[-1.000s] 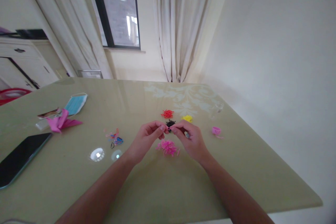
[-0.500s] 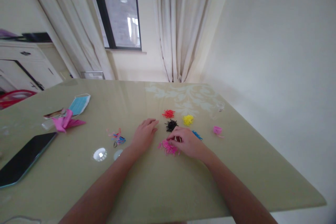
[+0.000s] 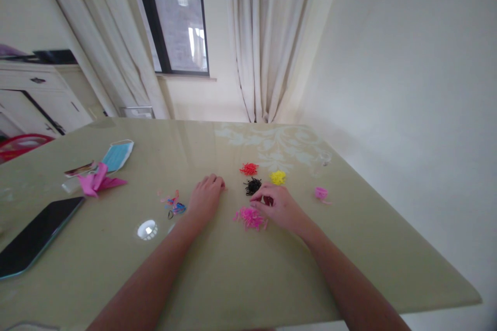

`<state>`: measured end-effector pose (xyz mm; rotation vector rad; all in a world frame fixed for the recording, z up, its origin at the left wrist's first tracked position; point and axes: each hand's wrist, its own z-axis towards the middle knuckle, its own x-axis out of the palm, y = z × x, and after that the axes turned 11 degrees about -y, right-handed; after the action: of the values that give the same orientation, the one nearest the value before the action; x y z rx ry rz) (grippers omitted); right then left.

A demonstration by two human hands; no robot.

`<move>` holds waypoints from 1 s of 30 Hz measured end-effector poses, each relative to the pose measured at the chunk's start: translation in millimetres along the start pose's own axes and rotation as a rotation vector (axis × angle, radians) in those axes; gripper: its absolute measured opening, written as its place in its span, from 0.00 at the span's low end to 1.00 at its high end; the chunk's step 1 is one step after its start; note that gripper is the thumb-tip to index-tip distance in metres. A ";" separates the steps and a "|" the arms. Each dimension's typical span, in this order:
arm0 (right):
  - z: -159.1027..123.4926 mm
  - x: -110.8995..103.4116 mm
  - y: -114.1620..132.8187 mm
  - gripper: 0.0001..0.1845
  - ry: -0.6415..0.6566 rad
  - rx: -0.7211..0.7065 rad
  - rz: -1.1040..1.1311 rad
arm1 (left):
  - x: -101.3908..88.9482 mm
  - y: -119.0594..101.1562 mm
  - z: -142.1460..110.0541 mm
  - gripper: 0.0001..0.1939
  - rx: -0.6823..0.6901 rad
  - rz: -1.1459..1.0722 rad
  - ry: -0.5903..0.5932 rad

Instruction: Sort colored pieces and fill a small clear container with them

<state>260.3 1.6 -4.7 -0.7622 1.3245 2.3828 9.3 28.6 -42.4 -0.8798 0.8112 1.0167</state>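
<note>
My left hand rests on the green table with its fingers curled under; nothing shows in it. My right hand lies just right of it, thumb and fingers pinched around a small dark red bit I cannot make out. A pile of pink rubber bands sits right below those fingertips. Just beyond them is a black pile. Farther back lie a red pile and a yellow pile.
A few mixed loose bands lie left of my left hand. A pink clump sits towards the right edge. At the left are a dark phone, folded pink paper and a blue face mask. Curtains and a window stand behind.
Both hands were raised and pinching together a second ago. They came down and apart onto the table. The left hand went flat, then curled; the right moved from the pink pile towards the black one.
</note>
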 end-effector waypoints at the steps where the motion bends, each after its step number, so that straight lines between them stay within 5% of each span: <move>1: 0.6 -0.1 1.5 0.03 -0.023 0.002 0.001 | 0.0 -1.1 -0.4 0.11 -0.005 -0.008 -0.006; 11: 0.2 0.5 9.1 0.13 -0.197 0.024 0.119 | -31.9 -49.4 -7.6 0.09 -0.067 -0.820 -0.162; 30: -1.1 -2.0 14.7 0.12 -0.233 -0.009 0.159 | -33.9 -61.8 -14.7 0.09 -0.066 -0.927 -0.191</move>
<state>254.8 -7.1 6.2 -0.3785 1.3204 2.5094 54.3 -13.2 -4.7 -1.0427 0.1445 0.2931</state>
